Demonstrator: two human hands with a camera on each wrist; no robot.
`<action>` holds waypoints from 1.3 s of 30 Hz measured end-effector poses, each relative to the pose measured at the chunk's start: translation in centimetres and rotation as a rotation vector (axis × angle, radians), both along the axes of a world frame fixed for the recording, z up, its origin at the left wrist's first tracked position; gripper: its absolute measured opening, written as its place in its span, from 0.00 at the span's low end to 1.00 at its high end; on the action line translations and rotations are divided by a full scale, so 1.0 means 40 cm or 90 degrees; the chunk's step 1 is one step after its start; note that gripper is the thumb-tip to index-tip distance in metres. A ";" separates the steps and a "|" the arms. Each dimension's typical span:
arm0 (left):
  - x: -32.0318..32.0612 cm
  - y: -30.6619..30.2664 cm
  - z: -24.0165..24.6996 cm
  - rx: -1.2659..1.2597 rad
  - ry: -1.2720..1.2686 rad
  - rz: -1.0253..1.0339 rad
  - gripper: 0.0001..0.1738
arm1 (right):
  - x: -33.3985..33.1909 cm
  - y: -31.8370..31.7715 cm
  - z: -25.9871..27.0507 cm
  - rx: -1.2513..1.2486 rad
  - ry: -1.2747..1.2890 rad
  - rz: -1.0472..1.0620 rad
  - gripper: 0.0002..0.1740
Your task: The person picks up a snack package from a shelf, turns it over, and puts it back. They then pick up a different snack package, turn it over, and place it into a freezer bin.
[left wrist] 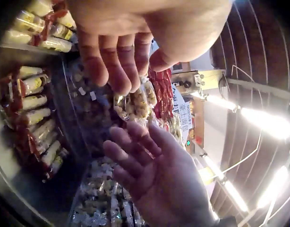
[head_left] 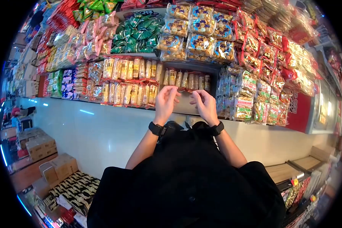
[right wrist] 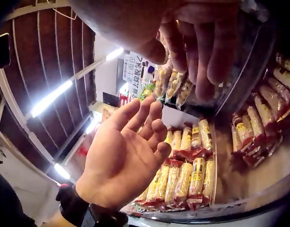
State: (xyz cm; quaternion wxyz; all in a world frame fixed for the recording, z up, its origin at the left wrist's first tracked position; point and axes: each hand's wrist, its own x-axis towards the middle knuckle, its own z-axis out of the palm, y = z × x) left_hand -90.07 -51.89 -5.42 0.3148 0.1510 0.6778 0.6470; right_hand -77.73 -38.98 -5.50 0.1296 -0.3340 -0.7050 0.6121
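- The row of pale, finger-shaped rolls in clear wrap with red edging (head_left: 184,79) lies just ahead of both sets of fingertips, at the far side of a grey compartment (head_left: 184,105).
- Each roll's long axis points away from the person, while the row runs crosswise, spanning the front of both hands.
- The left hand (head_left: 166,104) looks slightly nearer, its fingertips by the row's near edge; whether they touch it, I can't tell from here.
- The right hand (head_left: 206,107) sits a little further back, fingers loosely bent. Neither hand has hold of anything; both are relaxed, thumbs apart from the fingers, palms turned towards each other.
- Left of the grip, more such rolls with yellow labels (head_left: 131,69) lie in two rows.
- Right of it are shiny clear packs with green and pink labels (head_left: 247,93).
- Beyond it, clear blue-printed bags of round, golden pieces (head_left: 201,24) stand stacked.
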 end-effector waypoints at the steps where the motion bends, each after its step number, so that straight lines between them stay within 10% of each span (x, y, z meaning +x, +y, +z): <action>1: -0.016 -0.002 0.000 0.008 -0.005 -0.009 0.14 | -0.007 -0.006 0.004 -0.024 -0.001 -0.017 0.18; 9: -0.117 -0.046 -0.063 0.036 -0.028 -0.092 0.14 | -0.064 -0.063 -0.011 -0.061 -0.010 -0.113 0.31; 39: -0.096 -0.048 -0.092 -0.059 -0.040 -0.066 0.30 | -0.089 -0.063 -0.064 -0.047 -0.021 0.057 0.27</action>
